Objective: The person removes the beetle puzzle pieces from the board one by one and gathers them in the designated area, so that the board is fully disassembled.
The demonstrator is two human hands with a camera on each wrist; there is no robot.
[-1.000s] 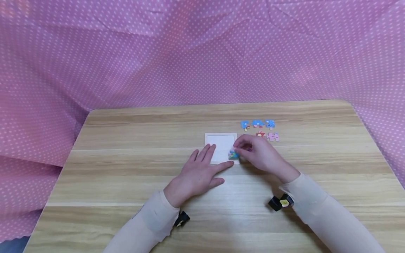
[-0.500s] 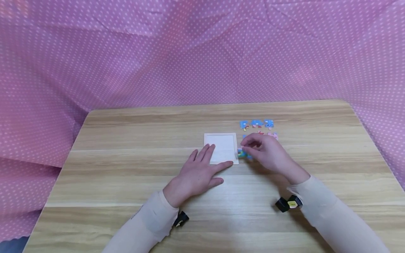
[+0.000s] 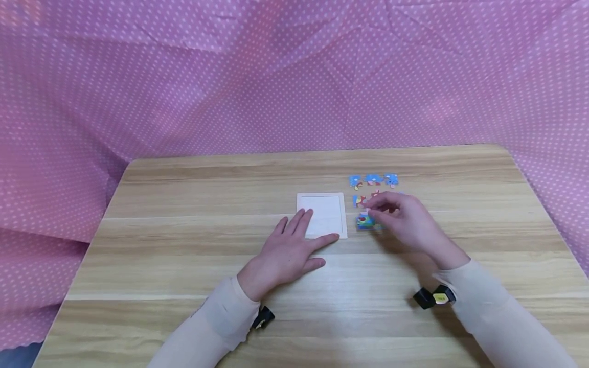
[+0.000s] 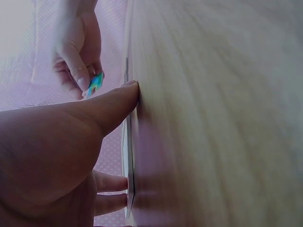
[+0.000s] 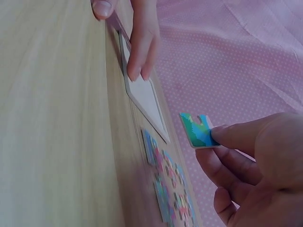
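Note:
My left hand point(image 3: 287, 255) lies with spread fingers on the lower part of a shallow white square puzzle tray point(image 3: 344, 217), its thumb and index finger by the near edge. To the right, my right hand point(image 3: 407, 222) pinches a green and blue jigsaw piece point(image 5: 198, 131) between thumb and fingers, raised above the table in the right wrist view. Below that hand, colourful jigsaw pieces point(image 3: 365, 222) lie on the table beside the tray, partly covered by the fingers. In the left wrist view the pinched piece shows beyond my left thumb point(image 4: 116, 106).
Farther back, a row of blue jigsaw pieces point(image 3: 374, 179) lies right of the tray, with a red and yellow piece point(image 3: 359, 201) nearer. The wood-grain table point(image 3: 184, 214) ends at a pink dotted cloth point(image 3: 294, 76).
My right hand has moved right, from over the tray's lower right corner to above the loose pieces, still pinching the jigsaw piece. My left hand has stayed on the tray.

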